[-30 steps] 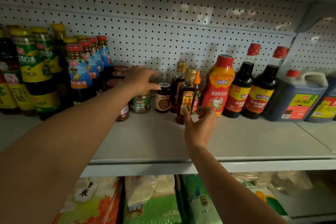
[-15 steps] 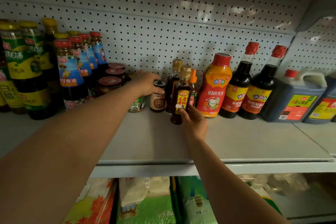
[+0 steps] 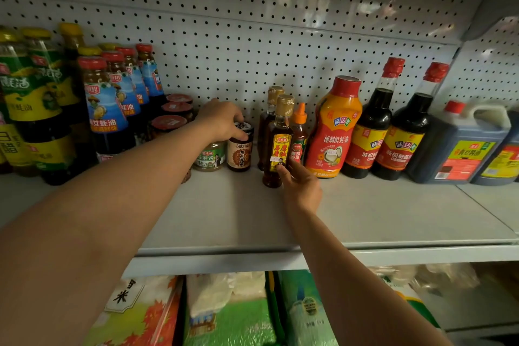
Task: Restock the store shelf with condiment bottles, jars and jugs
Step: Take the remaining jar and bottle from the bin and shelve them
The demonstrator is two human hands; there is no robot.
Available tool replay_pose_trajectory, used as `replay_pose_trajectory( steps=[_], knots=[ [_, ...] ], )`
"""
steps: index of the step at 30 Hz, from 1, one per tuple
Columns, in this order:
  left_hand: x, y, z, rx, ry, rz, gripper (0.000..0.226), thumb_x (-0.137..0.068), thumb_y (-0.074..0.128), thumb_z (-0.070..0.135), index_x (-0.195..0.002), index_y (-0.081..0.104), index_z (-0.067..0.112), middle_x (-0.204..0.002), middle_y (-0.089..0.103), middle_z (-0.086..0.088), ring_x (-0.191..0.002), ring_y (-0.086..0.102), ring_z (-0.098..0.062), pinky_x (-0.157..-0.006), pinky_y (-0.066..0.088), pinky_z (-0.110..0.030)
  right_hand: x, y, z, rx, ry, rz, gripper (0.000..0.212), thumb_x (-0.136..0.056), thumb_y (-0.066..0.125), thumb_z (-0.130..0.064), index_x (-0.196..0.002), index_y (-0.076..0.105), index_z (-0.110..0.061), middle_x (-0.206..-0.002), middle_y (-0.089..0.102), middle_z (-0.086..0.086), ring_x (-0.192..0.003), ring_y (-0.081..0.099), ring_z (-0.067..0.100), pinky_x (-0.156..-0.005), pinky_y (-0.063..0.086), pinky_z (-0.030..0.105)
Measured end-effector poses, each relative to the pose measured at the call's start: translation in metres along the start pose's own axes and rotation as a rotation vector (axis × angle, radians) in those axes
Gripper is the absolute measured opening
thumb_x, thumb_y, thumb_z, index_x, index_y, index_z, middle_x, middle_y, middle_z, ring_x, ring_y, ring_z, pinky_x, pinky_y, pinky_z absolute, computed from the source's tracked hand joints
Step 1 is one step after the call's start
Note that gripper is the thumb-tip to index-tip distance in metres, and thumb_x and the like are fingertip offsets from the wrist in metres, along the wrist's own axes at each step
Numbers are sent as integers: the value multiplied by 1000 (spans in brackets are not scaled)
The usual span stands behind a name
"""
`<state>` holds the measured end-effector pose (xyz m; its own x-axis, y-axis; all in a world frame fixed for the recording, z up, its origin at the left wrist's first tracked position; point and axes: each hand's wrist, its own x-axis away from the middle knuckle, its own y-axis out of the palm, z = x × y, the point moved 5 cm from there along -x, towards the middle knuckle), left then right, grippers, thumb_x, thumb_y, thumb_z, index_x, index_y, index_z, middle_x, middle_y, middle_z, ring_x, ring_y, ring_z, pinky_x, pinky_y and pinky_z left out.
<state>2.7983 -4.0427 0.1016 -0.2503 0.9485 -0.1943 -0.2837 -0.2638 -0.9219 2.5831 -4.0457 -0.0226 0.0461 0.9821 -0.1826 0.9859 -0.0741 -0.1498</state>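
Left hand (image 3: pixel 222 119) fingers grip dark jar (image 3: pixel 239 149) lid — right hand (image 3: pixel 302 187) apparently pinches oil bottle (image 3: pixel 278 143).

Pale grey shelf (image 3: pixel 365 222) backed by pegboard, bottles, jars and jugs lined along the back edge, small yellow-labelled bottle (image 3: pixel 278 143) set slightly forward, front edge left bare.

White pegboard wall (image 3: pixel 252 22) backs a grey metal shelf (image 3: pixel 365 219).

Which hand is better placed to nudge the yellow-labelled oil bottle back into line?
Right. The right hand already touches the yellow-labelled oil bottle at its base, while the left hand is occupied gripping the dark-lidded jar beside it.
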Motion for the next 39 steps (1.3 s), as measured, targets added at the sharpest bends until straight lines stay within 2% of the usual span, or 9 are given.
replay_pose_trajectory(
  steps=[2,5,8,16,25,29,34,36,39],
  knots=[
    [2,-1,-2,6,4,-9,56,-75,83,39,-125,66,20,-126,65,-7,-113,59,-28,-96,50,-38,0,-1,-2,31,-3,7,40,-91,75,-32,-129,70,-21,-119,74,-4,-104,63,2,-68,39,-1],
    [4,-2,-5,7,3,-27,55,-75,83,39,-125,66,24,-127,65,-6,-113,60,-27,-97,49,-39,1,-1,-4,70,-5,15,40,-91,74,-35,-129,70,-22,-121,73,-3,-111,65,9,-80,42,14],
    [6,-1,-5,20,9,-46,53,-77,82,37,-125,64,26,-128,64,-5,-113,60,-26,-98,49,-40,0,0,-2,104,-17,27,40,-91,74,-39,-127,71,-23,-120,74,-2,-113,66,13,-84,44,20],
    [6,-1,-4,40,60,-102,52,-83,78,29,-132,59,23,-140,57,-4,-126,54,-26,-104,43,-40,0,0,0,108,-2,40,43,-90,74,-41,-127,71,-22,-121,74,-2,-116,66,14,-86,43,20],
    [4,2,-3,21,65,-126,51,-85,75,29,-132,57,24,-141,56,-5,-125,54,-27,-103,45,-42,-1,1,0,136,4,53,41,-91,73,-42,-127,71,-24,-121,73,-2,-115,66,16,-85,44,22],
    [5,4,-3,-27,52,-75,50,-85,74,35,-132,57,29,-142,50,-11,-129,48,-32,-105,41,-41,0,1,0,124,10,52,43,-91,73,-43,-128,70,-22,-123,73,-1,-116,66,16,-87,46,23],
    [23,1,4,-32,-9,-2,63,-85,71,43,-143,47,34,-161,16,-19,-150,10,-36,-119,14,-49,1,0,-2,162,-10,43,40,-92,71,-43,-126,71,-23,-119,74,-1,-113,67,18,-84,46,23],
    [36,-4,8,7,-26,45,65,-87,71,41,-146,45,31,-162,17,-19,-150,10,-35,-119,13,-48,0,0,-2,178,-13,24,40,-92,69,-46,-125,71,-24,-117,75,-1,-111,68,20,-83,48,25],
    [57,-7,11,91,-29,123,65,-84,74,38,-143,48,28,-156,33,-14,-147,23,-31,-116,24,-44,3,-2,-3,150,-3,7,41,-92,69,-47,-125,69,-21,-117,75,2,-110,68,23,-86,48,30]
  ],
)
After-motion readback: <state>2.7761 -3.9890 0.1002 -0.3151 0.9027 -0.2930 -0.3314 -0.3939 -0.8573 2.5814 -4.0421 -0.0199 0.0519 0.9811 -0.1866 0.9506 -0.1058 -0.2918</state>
